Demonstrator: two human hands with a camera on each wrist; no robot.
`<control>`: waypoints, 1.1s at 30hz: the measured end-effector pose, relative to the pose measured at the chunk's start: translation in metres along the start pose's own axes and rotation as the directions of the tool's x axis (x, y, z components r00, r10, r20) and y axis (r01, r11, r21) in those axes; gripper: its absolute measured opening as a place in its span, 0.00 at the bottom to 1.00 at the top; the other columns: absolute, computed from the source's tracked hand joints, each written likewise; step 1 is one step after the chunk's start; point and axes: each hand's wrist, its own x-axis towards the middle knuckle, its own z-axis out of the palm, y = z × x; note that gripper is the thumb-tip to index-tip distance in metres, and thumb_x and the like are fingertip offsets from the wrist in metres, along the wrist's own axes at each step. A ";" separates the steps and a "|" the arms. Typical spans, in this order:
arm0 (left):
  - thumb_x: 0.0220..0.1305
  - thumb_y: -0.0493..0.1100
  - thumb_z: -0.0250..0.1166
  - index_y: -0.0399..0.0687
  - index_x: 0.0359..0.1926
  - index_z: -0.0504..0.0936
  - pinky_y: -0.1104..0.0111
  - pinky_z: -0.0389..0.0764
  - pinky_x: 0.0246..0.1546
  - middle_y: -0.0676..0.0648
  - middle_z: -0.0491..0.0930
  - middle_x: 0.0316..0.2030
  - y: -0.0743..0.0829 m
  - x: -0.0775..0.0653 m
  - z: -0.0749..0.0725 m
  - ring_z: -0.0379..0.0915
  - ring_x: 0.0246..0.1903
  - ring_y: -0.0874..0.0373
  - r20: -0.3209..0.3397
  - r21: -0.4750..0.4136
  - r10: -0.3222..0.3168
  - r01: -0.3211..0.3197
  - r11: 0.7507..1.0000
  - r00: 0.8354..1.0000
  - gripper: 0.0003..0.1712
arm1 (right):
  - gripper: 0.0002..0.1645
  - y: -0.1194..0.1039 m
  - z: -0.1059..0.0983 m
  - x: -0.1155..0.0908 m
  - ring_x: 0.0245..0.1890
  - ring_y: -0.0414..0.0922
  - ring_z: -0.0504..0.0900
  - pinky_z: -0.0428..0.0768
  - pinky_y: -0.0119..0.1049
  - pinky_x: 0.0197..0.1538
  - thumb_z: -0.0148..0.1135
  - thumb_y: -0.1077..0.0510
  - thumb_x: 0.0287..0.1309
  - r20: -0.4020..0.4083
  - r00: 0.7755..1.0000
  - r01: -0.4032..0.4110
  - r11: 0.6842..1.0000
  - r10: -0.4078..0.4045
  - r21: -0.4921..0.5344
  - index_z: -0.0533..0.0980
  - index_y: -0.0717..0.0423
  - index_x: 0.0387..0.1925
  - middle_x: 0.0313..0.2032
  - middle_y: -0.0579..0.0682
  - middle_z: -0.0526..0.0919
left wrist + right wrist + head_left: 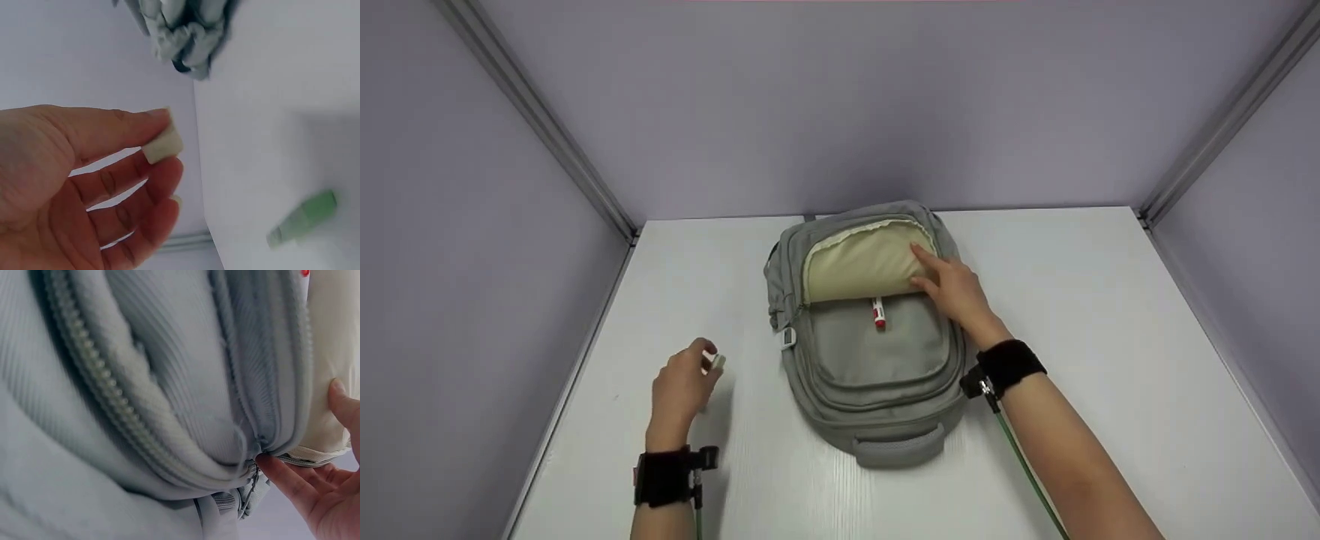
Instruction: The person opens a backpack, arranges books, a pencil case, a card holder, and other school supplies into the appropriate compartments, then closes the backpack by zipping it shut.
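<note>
My left hand (pixel 682 382) is over the table left of the backpack, pinching a small off-white block (pixel 164 145) that looks like an eraser between thumb and fingertips. A grey backpack (pixel 877 352) lies on the table, its carry handle (pixel 898 448) nearest me. Its front pocket is unzipped, showing cream lining (pixel 859 262). With fingers spread, my right hand (pixel 956 292) rests at the lining's right side. In the right wrist view its thumb touches the lining and a fingertip reaches the zipper's end (pixel 260 453). A red-capped white marker (pixel 879 313) lies partly under the lining's edge.
A small white tag with a dark window (pixel 788 338) sits at the backpack's left side. In the left wrist view a blurred green stick-shaped thing (pixel 304 218) lies on the white table (pixel 1080 315). Pale panels (pixel 720 112) surround the table at the back and sides.
</note>
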 end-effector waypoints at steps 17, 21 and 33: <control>0.67 0.32 0.68 0.38 0.42 0.83 0.56 0.83 0.36 0.41 0.85 0.36 0.130 0.030 0.065 0.83 0.35 0.50 -0.101 -0.277 0.377 -0.390 0.878 0.921 0.04 | 0.38 0.000 0.002 0.001 0.53 0.65 0.78 0.72 0.59 0.60 0.66 0.46 0.67 -0.014 1.000 -0.007 1.000 0.007 0.003 0.66 0.40 0.75 0.51 0.69 0.79; 0.67 0.33 0.67 0.38 0.40 0.83 0.56 0.82 0.36 0.41 0.84 0.35 0.143 0.039 0.073 0.82 0.34 0.50 -0.105 -0.278 0.404 -0.417 0.865 0.908 0.02 | 0.38 0.000 0.004 0.002 0.51 0.66 0.78 0.73 0.60 0.59 0.67 0.48 0.67 -0.023 1.000 0.009 1.000 -0.009 -0.013 0.66 0.41 0.75 0.49 0.69 0.80; 0.65 0.28 0.66 0.36 0.44 0.82 0.55 0.81 0.37 0.40 0.80 0.39 0.138 0.040 0.075 0.79 0.36 0.48 -0.169 -0.127 0.346 -0.368 0.921 0.923 0.07 | 0.37 -0.001 0.005 0.003 0.50 0.65 0.79 0.74 0.59 0.58 0.65 0.47 0.68 -0.011 1.000 0.013 1.000 -0.013 -0.017 0.66 0.42 0.76 0.48 0.69 0.80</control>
